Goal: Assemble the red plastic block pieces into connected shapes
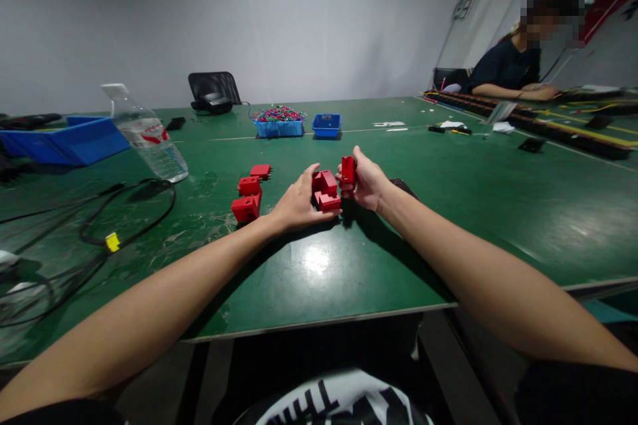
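My left hand (298,202) rests on the green table (448,212) with its fingers curled round a cluster of red plastic blocks (325,190). Just to the right, my right hand (366,182) grips a single red block (347,170) upright between thumb and fingers, close beside the cluster. Three more red blocks (249,191) lie in a short row to the left of my left hand, untouched.
A clear water bottle (147,135) leans at the left, near black cables (114,212) with a yellow tag. Blue bins stand at the far left (70,139) and far middle (278,123), (326,125). Another person (518,60) sits at the far right behind long strips.
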{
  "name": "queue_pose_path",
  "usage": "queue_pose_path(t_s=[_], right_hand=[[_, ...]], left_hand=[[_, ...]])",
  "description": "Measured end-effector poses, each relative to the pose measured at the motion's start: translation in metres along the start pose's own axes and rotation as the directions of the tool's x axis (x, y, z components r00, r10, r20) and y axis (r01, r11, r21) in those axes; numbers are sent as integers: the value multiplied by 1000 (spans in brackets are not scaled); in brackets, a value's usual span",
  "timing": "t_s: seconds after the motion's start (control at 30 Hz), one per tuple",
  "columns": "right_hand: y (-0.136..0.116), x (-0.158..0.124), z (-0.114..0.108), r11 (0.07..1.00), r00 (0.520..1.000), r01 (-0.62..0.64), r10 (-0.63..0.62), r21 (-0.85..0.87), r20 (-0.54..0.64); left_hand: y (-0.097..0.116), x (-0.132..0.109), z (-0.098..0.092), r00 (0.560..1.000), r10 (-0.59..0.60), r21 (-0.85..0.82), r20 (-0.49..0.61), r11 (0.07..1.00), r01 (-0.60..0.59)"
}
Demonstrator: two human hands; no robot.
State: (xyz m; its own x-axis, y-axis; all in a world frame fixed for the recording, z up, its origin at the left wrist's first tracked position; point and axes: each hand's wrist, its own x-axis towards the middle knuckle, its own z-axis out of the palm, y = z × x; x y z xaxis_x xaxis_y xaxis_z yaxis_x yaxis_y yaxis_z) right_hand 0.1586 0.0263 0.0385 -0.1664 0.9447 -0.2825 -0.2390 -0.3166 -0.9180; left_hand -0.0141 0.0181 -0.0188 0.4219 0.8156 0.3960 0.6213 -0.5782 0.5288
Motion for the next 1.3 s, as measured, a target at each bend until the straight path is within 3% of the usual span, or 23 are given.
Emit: queue_pose_path(t_s=[0.2, 0.57, 0.77, 0.97, 1.3], right_hand=[[0, -6, 7, 998, 998, 10, -6, 55, -62], [2, -4, 7, 997, 998, 27, -23, 68, -59], [1, -5, 7, 994, 995, 74, -69, 78, -71], [2, -8, 10, 982, 978, 191, -190, 3, -87], [4, -6, 9, 977, 975, 215, -215, -15, -48]], left_hand=[[1, -1, 0, 1000, 5, 5, 7, 1000, -5], [2, 0, 0, 1000, -3, -13, -1, 1000, 3], [2, 0, 0, 1000, 9, -11, 2, 1000, -9], [1, 0, 0, 1000, 20, -21, 3, 1000, -20], [-1, 2, 1, 999, 40, -37, -13, 999, -40]])
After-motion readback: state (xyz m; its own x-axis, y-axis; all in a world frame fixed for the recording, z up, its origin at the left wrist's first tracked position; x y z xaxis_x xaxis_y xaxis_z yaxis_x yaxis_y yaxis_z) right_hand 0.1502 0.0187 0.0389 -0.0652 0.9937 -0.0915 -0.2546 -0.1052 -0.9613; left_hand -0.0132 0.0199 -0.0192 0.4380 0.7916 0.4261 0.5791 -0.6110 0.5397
